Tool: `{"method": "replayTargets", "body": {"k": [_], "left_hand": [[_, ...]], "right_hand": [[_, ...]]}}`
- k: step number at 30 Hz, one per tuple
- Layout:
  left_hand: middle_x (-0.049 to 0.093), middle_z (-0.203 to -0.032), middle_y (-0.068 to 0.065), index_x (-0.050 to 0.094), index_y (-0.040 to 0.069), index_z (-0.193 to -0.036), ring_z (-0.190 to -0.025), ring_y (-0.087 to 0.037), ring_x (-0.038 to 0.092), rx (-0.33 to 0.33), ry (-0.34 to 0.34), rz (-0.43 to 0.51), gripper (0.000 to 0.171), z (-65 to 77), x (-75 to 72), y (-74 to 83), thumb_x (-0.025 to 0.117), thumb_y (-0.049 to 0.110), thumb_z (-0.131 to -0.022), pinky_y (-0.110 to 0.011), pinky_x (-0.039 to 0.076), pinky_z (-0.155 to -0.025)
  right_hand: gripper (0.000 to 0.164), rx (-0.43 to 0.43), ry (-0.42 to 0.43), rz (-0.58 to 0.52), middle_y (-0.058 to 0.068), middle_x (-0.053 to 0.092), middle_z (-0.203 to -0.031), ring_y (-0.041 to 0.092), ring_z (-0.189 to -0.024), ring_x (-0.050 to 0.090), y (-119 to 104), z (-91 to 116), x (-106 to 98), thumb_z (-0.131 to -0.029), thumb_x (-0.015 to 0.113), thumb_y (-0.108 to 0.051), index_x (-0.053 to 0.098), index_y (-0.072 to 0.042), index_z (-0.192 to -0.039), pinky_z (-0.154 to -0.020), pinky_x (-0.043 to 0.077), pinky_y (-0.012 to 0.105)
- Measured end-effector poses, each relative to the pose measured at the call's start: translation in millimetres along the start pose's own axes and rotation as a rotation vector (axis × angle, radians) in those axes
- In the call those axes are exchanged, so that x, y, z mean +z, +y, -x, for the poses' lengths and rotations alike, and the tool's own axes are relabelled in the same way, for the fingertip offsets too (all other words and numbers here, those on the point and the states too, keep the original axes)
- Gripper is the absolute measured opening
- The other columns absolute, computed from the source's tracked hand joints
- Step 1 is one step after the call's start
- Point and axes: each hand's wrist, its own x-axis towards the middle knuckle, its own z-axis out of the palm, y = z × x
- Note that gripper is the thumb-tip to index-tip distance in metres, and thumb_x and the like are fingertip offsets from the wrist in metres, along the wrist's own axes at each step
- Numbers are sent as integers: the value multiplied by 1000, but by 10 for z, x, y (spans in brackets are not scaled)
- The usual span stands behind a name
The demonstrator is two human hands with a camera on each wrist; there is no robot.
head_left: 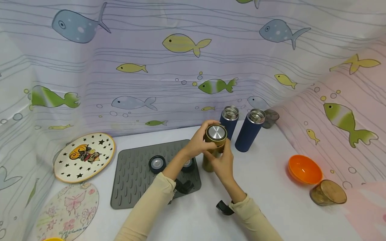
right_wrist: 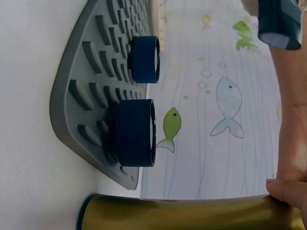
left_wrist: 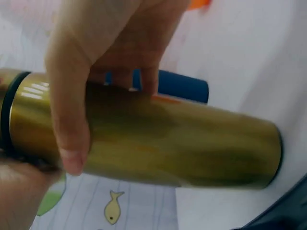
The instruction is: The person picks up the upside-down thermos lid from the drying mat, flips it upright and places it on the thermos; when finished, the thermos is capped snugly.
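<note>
A gold thermos flask (head_left: 208, 164) with a silver-topped lid (head_left: 216, 132) stands upright beside the grey ridged mat (head_left: 129, 182). My left hand (head_left: 199, 142) grips the lid, fingers curled around its rim. Lower down, my right hand (head_left: 223, 163) is wrapped around the flask's body, its thumb (left_wrist: 72, 139) lying along the gold side. A dark ring separates lid from body in the left wrist view. Just behind are two navy flasks, one (head_left: 228, 124) partly hidden by the hands and one (head_left: 249, 134) to its right, both without lids and showing steel necks.
Two navy lids (right_wrist: 135, 133) sit on the mat, one partly behind my left arm. An orange bowl (head_left: 304, 169) and an amber glass (head_left: 328, 192) are at right, a grey glass (head_left: 271, 118) at back right. A star-patterned plate (head_left: 87, 159) leans at left above a round floral mat (head_left: 67, 211).
</note>
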Motion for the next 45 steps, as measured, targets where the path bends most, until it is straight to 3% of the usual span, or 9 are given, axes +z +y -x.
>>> {"method": "replayTargets", "body": {"k": [5,10,15,28,32,37,40,42,45], "left_hand": [[39,-149,-13,30,8,-150,-134,-26,42,-35,48,-64,86,20,-20,21,75,24,-79,-49,37,-112],[37,-151,-17,28,5,-151,-137,-35,40,-14,18,11,84,8,-23,7,69,15,-78,-54,33,-113],[40,-149,-13,30,10,-151,-136,-30,41,-27,74,-97,88,11,5,7,79,25,-78,-52,37,-111],[37,-153,-16,31,5,-150,-139,-31,38,12,23,10,84,0,-6,-38,71,15,-77,-56,32,-114],[39,-151,-12,33,9,-149,-136,-26,41,-19,42,-99,85,21,-22,-26,77,24,-78,-52,35,-113],[36,-154,-16,29,6,-151,-142,-31,34,2,20,-87,86,14,-46,14,71,20,-78,-58,26,-116],[39,-153,-10,32,10,-151,-141,-26,38,-22,43,-148,86,2,-39,34,78,21,-79,-54,31,-115],[45,-150,-12,35,7,-149,-135,-27,45,-6,10,-121,81,-19,-60,14,77,17,-80,-51,35,-113],[38,-155,-10,34,9,-150,-143,-26,35,-12,-22,-51,82,-27,-93,14,75,18,-79,-54,24,-118]], "right_hand": [[69,6,-22,-9,14,64,-120,23,-95,59,-15,-3,19,-75,85,-12,48,-3,-133,-81,47,36],[73,27,-15,-6,14,65,-118,24,-94,58,-14,6,24,-74,87,-14,47,-4,-135,-81,46,37],[71,22,-22,-11,16,64,-116,24,-93,58,-9,3,14,-74,85,-7,47,-2,-134,-81,46,38],[68,36,-25,-23,14,64,-114,22,-91,54,-26,10,-4,-75,85,-10,48,-4,-132,-80,44,37],[67,40,-35,-29,14,64,-116,23,-93,56,-26,16,2,-75,83,-8,48,-3,-133,-81,45,38],[70,38,-39,-34,14,63,-116,23,-94,54,-23,14,-2,-75,86,-11,47,-4,-134,-82,44,37],[71,30,-39,-35,15,63,-118,23,-95,55,-19,3,-14,-76,85,-10,46,-3,-135,-83,45,37],[71,36,-41,-49,17,64,-119,25,-98,57,-76,-2,-31,-76,84,-8,46,-1,-136,-85,45,39],[72,41,-50,-67,16,62,-123,27,-104,58,-75,-11,-32,-77,85,-10,46,-3,-137,-89,46,41]]}}
